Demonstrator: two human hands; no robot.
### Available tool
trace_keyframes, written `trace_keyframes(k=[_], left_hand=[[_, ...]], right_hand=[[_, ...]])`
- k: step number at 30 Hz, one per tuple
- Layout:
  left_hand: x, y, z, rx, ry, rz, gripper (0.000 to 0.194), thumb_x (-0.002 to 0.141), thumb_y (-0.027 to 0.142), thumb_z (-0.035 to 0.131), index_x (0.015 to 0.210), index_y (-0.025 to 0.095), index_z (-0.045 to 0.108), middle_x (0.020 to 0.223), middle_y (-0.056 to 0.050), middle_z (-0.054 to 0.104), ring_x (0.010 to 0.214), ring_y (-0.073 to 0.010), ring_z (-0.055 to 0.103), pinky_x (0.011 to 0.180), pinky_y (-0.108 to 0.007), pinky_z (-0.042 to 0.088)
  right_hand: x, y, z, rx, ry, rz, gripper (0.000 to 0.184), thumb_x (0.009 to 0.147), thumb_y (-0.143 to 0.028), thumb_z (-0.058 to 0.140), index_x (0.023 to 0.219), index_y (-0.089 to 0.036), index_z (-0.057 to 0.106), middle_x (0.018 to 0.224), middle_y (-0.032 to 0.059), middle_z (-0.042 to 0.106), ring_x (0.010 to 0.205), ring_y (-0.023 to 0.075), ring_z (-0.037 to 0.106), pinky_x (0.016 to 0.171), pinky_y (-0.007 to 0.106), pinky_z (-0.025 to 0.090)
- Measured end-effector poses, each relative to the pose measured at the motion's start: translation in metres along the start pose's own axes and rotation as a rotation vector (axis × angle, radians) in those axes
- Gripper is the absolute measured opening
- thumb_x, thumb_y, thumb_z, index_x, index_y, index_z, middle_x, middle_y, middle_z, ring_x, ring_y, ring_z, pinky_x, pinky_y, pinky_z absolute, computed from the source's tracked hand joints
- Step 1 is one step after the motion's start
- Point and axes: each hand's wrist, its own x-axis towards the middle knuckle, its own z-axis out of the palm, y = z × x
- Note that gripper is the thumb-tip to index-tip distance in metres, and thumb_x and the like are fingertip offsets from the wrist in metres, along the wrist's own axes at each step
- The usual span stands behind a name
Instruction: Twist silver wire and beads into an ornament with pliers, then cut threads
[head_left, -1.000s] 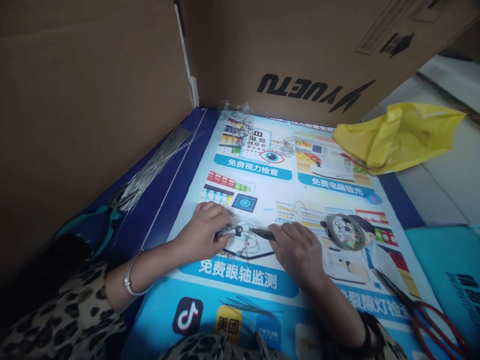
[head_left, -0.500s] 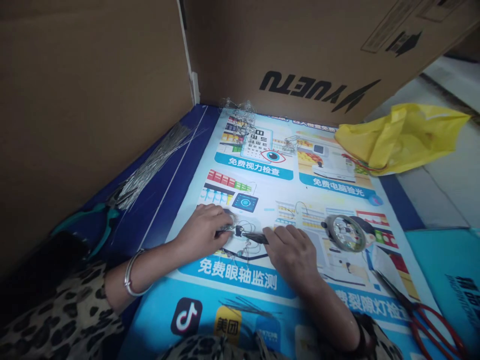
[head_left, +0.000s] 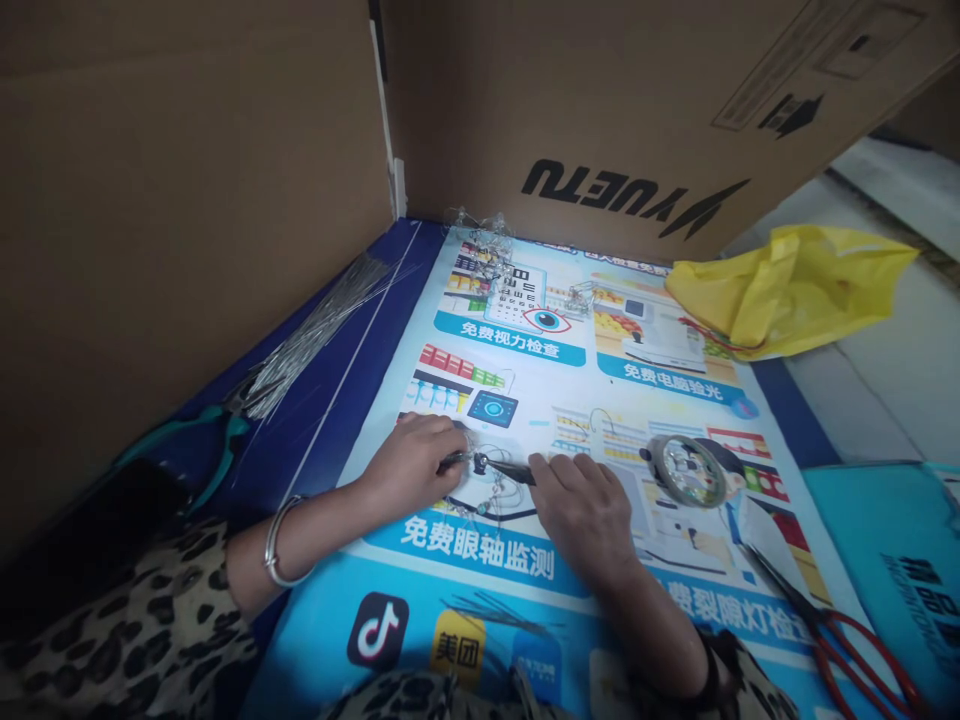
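My left hand (head_left: pixel 412 462) is closed round a dark slim tool (head_left: pixel 452 460), whose end pokes out to the right of the fingers. From the other side, my right hand (head_left: pixel 586 510) grips a dark tapered metal tool (head_left: pixel 512 470) with its narrow tip pointing left; the handle is hidden in the fist. The two tips nearly meet at a small piece of thin bent wire. Just below them lies a loop of wire with small beads (head_left: pixel 482 507), partly greenish. Whether the tools are tweezers or pliers, I cannot make out.
Right of my hands lie a round clear dish of beads (head_left: pixel 688 470) and red-handled scissors (head_left: pixel 840 630). Cut wires (head_left: pixel 499 610) lie in front. Left are a wire bundle (head_left: pixel 322 335) and teal-handled pliers (head_left: pixel 225 440). Cardboard (head_left: pixel 637 100) stands behind, near a yellow bag (head_left: pixel 795 285).
The camera view has shifted slightly. Both hands keep nearly the same place and grip, and the right tool's tip has turned a little at the wire.
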Motion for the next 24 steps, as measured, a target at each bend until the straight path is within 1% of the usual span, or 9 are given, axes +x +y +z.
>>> trace_keyframes(k=[5,11,18,24], left_hand=[[-0.0003,0.0015,0.0006,0.019,0.005,0.001,0.008,0.072,0.014,0.051,0.077,0.018,0.055,0.075,-0.001,0.056,0.078,-0.0186,0.053,0.07,-0.031,0.033],[0.0001,0.0045,-0.002,0.04,-0.011,-0.006,0.005,0.072,0.015,0.051,0.075,0.018,0.054,0.075,-0.001,0.057,0.078,-0.0192,0.053,0.07,-0.032,0.033],[-0.0012,0.0038,-0.0011,0.059,-0.008,-0.003,0.004,0.073,0.016,0.05,0.074,0.018,0.053,0.075,-0.002,0.056,0.078,-0.0192,0.053,0.07,-0.032,0.033],[-0.0012,0.0031,-0.0008,0.06,0.003,0.014,0.008,0.074,0.016,0.048,0.077,0.018,0.055,0.077,-0.003,0.057,0.079,-0.0196,0.053,0.071,-0.033,0.035]], right_hand=[[-0.0022,-0.0005,-0.001,-0.042,0.017,-0.024,0.017,0.083,-0.016,0.057,0.099,-0.016,0.062,0.073,0.0017,0.059,0.071,0.0166,0.043,0.064,0.033,0.028],[-0.0007,-0.0024,-0.0012,-0.087,0.037,-0.036,0.016,0.083,-0.016,0.057,0.097,-0.016,0.063,0.073,0.0022,0.059,0.071,0.0167,0.043,0.064,0.033,0.027],[-0.0007,-0.0019,-0.0041,-0.098,-0.001,-0.065,0.015,0.083,-0.016,0.056,0.097,-0.017,0.062,0.071,0.002,0.056,0.071,0.0172,0.041,0.063,0.033,0.026],[0.0004,0.0005,-0.007,-0.079,-0.024,-0.066,0.013,0.084,-0.016,0.055,0.096,-0.017,0.062,0.07,0.0017,0.055,0.071,0.0165,0.041,0.063,0.033,0.024]])
